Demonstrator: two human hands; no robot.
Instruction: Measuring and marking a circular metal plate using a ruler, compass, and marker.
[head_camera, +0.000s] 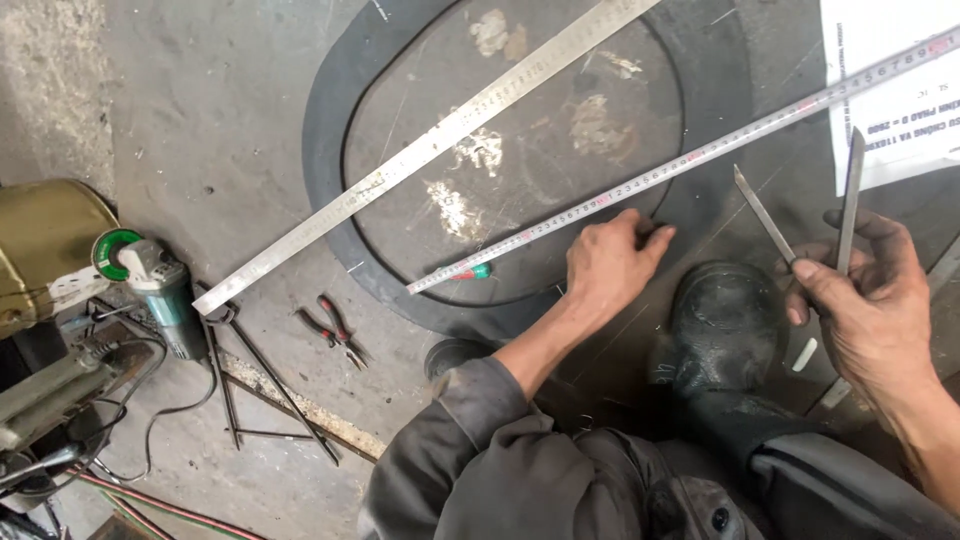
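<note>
Down at six o'clock, the left hand (608, 265) presses flat, fingers spread, on the tape measure (690, 158). At three o'clock the right hand (868, 300) pinches steel dividers (808, 212).

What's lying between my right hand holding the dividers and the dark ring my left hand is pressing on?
The boot sits between the right hand, which holds the dividers, and the left hand on the dark ring. A tape measure also crosses above the gap. Nothing else visible blocks it.
</note>
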